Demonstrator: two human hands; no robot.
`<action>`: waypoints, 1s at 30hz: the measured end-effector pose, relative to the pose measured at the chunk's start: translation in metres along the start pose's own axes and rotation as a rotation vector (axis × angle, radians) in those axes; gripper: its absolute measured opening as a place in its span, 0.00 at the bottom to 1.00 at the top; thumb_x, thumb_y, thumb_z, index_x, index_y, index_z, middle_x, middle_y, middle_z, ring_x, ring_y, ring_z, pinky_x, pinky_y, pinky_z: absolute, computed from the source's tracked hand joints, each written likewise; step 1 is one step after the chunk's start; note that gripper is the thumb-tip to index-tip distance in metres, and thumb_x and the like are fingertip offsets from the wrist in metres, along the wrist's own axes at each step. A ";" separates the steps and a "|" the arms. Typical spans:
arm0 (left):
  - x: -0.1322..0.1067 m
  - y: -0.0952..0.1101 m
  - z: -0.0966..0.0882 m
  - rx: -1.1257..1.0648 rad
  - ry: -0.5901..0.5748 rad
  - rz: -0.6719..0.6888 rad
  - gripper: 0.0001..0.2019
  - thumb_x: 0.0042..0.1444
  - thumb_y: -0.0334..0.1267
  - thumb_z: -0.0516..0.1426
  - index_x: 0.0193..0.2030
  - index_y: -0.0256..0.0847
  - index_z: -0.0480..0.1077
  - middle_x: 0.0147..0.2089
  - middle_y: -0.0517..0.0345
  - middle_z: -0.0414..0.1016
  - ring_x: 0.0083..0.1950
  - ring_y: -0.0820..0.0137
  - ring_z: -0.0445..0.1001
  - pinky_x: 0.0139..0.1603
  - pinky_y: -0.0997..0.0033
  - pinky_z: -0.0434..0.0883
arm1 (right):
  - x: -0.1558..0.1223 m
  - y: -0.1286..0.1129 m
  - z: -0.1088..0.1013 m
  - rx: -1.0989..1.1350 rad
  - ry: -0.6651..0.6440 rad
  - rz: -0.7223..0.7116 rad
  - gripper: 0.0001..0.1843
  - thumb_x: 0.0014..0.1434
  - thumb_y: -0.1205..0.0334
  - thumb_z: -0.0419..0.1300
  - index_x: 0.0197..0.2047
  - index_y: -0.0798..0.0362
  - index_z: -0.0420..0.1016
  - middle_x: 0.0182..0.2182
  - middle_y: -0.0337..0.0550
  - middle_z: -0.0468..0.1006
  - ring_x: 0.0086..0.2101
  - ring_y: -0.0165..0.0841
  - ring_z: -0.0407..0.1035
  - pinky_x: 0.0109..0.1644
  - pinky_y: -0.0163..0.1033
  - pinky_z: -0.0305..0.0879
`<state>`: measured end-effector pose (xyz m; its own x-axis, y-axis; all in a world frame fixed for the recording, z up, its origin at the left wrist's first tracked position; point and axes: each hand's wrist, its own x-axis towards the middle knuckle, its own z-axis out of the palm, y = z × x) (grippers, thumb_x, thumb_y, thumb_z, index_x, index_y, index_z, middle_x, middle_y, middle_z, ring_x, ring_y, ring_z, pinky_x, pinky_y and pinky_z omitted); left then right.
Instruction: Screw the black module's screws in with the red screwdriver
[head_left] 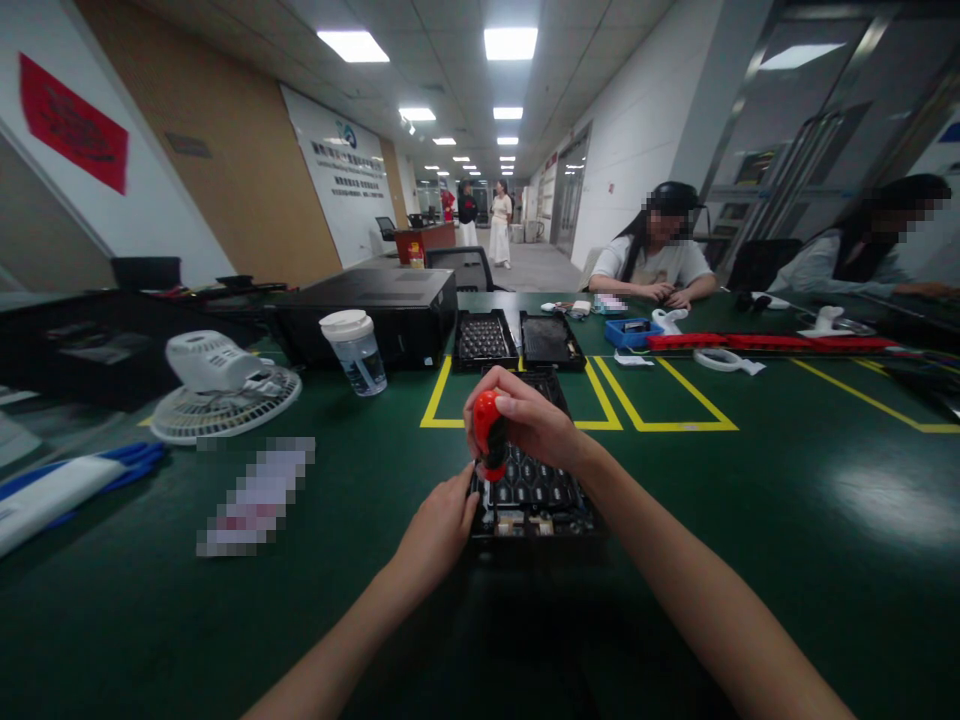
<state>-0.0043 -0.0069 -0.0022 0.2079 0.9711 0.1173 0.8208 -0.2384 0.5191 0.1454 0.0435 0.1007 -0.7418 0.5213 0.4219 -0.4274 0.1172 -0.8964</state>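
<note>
A black case (534,478) with rows of rounded cells lies on the green table in front of me. Its near end shows small pale connectors (525,526). My right hand (536,415) is closed around the red and black handle of a screwdriver (489,430), held upright over the case's left side. The tip is hard to make out against the dark parts. At the case's left edge, my left hand (444,515) grips the side with thumb and fingers, just below the screwdriver.
Two similar black trays (486,340) stand beyond the case. Yellow tape (679,427) marks the green table (360,620). To the left are a plastic cup (354,352), a white fan (217,390) and a large black box (375,315). A blue bin (628,332) and seated people are at right.
</note>
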 end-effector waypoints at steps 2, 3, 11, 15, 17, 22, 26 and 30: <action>0.000 0.000 0.000 0.003 -0.002 -0.005 0.18 0.57 0.36 0.42 0.53 0.37 0.59 0.51 0.47 0.67 0.50 0.65 0.67 0.51 0.63 0.62 | 0.000 0.000 -0.001 0.001 0.001 -0.006 0.08 0.57 0.59 0.48 0.38 0.54 0.58 0.29 0.40 0.67 0.25 0.28 0.66 0.30 0.37 0.65; 0.000 -0.001 0.000 0.005 -0.004 -0.008 0.18 0.57 0.37 0.42 0.53 0.37 0.59 0.51 0.47 0.67 0.50 0.65 0.67 0.51 0.63 0.62 | 0.000 0.001 -0.002 0.002 0.002 -0.006 0.08 0.57 0.59 0.49 0.38 0.54 0.57 0.29 0.40 0.67 0.25 0.28 0.67 0.31 0.37 0.65; 0.002 -0.002 0.002 -0.008 -0.002 -0.004 0.17 0.57 0.36 0.43 0.53 0.38 0.59 0.49 0.49 0.68 0.49 0.65 0.67 0.50 0.64 0.62 | 0.000 0.002 -0.005 -0.024 0.019 -0.032 0.08 0.55 0.59 0.52 0.35 0.54 0.58 0.31 0.41 0.68 0.26 0.28 0.67 0.31 0.37 0.66; 0.001 0.000 0.000 -0.006 -0.001 -0.007 0.17 0.58 0.37 0.42 0.53 0.38 0.59 0.50 0.48 0.68 0.49 0.65 0.67 0.50 0.63 0.62 | -0.001 0.000 -0.005 -0.060 0.031 -0.061 0.08 0.55 0.60 0.53 0.34 0.54 0.58 0.32 0.42 0.68 0.27 0.29 0.67 0.30 0.38 0.66; 0.001 -0.001 0.000 -0.005 -0.005 -0.007 0.17 0.58 0.37 0.42 0.52 0.37 0.59 0.50 0.48 0.67 0.49 0.65 0.67 0.51 0.63 0.62 | -0.001 -0.001 -0.005 -0.077 0.032 -0.077 0.08 0.54 0.60 0.54 0.34 0.54 0.58 0.33 0.42 0.68 0.27 0.29 0.67 0.30 0.37 0.66; 0.001 -0.002 0.002 -0.001 -0.004 -0.002 0.17 0.58 0.38 0.42 0.52 0.37 0.60 0.51 0.48 0.67 0.50 0.65 0.66 0.51 0.63 0.61 | -0.001 -0.003 -0.004 -0.098 0.031 -0.099 0.08 0.54 0.61 0.55 0.33 0.54 0.57 0.33 0.42 0.69 0.28 0.29 0.67 0.30 0.36 0.66; 0.001 -0.003 0.002 0.009 0.001 -0.004 0.18 0.58 0.38 0.42 0.52 0.38 0.60 0.51 0.47 0.67 0.50 0.65 0.66 0.51 0.63 0.61 | 0.000 -0.005 -0.003 -0.094 0.017 -0.111 0.09 0.54 0.62 0.55 0.32 0.54 0.56 0.31 0.42 0.71 0.29 0.29 0.68 0.32 0.37 0.66; 0.001 -0.002 0.002 0.003 0.002 0.001 0.18 0.58 0.38 0.42 0.53 0.38 0.59 0.51 0.48 0.67 0.51 0.65 0.66 0.52 0.63 0.61 | 0.000 -0.006 -0.003 -0.097 0.014 -0.113 0.10 0.54 0.62 0.56 0.31 0.53 0.55 0.31 0.43 0.72 0.28 0.29 0.68 0.31 0.37 0.66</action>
<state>-0.0052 -0.0056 -0.0050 0.2075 0.9709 0.1197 0.8223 -0.2394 0.5162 0.1496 0.0454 0.1054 -0.6840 0.5118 0.5197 -0.4557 0.2565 -0.8524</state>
